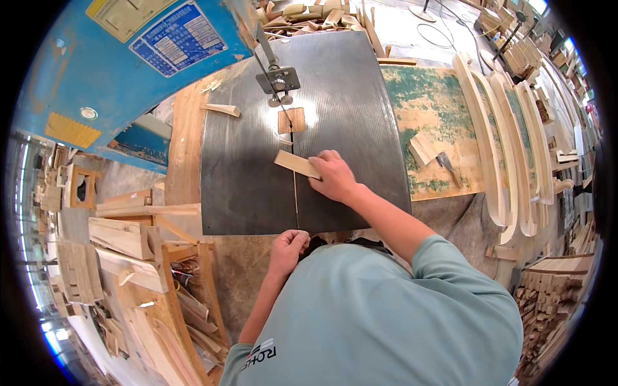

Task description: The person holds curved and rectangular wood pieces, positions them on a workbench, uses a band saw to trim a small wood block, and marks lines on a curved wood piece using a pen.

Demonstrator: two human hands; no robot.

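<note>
Mid-frame, right hand (335, 176) pinches the wood block (295, 164) askew across the slot (297, 201); a loosened grip could twist it! Lower centre, left hand (287, 251) curled closed, contents unclear.

A grey-brown floor (239, 273) ran under the workshop, scuffed nearby and pale with glare at the far side. To the right stood a table (444, 83), its green paint worn to bare wood in patches, with long curved boards (479, 128) along its right end. Offcuts (309, 19) lay heaped at the far side. To the left stood a timber-filled rack (209, 280); blocks (547, 302) were stacked at lower right. White light (62, 334) edged the left rim.
</note>
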